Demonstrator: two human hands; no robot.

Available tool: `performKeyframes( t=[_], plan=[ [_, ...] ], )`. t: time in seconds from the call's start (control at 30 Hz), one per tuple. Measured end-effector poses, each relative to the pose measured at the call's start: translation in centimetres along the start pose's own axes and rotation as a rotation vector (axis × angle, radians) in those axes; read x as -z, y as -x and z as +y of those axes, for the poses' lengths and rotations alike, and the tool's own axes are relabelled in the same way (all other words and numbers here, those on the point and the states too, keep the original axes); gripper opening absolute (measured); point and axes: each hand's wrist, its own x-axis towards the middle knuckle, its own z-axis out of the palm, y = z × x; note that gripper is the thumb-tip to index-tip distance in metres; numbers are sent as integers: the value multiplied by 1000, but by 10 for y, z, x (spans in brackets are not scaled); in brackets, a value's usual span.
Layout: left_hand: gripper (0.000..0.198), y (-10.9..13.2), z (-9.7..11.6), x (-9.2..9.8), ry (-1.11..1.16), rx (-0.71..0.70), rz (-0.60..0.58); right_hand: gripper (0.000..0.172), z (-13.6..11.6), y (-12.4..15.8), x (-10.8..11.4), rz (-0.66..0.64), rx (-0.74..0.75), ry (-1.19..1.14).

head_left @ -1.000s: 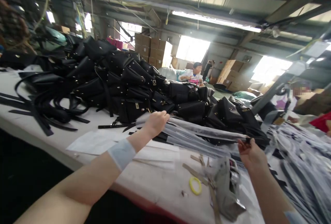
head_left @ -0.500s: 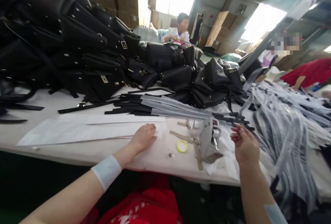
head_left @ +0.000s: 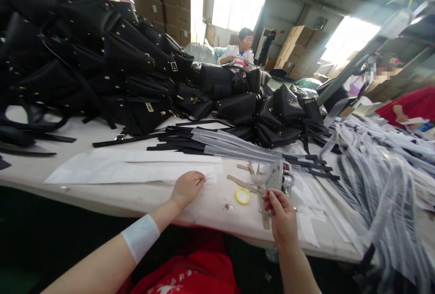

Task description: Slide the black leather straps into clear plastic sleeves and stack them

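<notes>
In the head view, the left hand is resting palm down by the near right end of the white sheets, its fingers half curled; whether it is gripping an edge or only pressing cannot be told. The sheets are lying flat along the bench, probably so that their ends are staying within easy reach. The right hand is hovering just in front of the grey pouch, thumb and fingers bunching together over the tan strips; whether anything is being pinched there cannot be made out. The strips are lying loosely crossed beside the pouch, and a yellow ring and some small metal bits are sitting between the two hands, perhaps keeping small things handy. Beyond the sheets, black straps in clear sleeves are lying side by side, an arrangement that is presumably keeping them from tangling, while the sleeves are likely guarding their surface. Black bags are piling up along the far side, perhaps leaving the near edge for handwork. On the right, a heap of sleeved straps is spilling over the bench's edge
</notes>
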Motion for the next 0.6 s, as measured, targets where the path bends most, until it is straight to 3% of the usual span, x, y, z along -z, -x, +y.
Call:
performKeyframes(
  t=[0.13,0.27,0.3,0.43,0.53,0.6],
  plan=[
    [34,33,10,23,245,145,52,31,15,19,-42,-290,20,79],
    [36,83,24,59,709,345,9,66,22,50,-102,-673,181,258],
    [37,94,25,69,827,405,23,67,23,60,-118,-779,199,267],
    [47,134,14,104,966,547,215,31,26,102,-175,-1218,31,152],
    [46,162,-2,129,1010,555,336,35,31,134,-206,-1407,-164,172],
    [43,181,-14,141,1028,536,392,32,34,151,-218,-1506,-208,243]
  ],
)
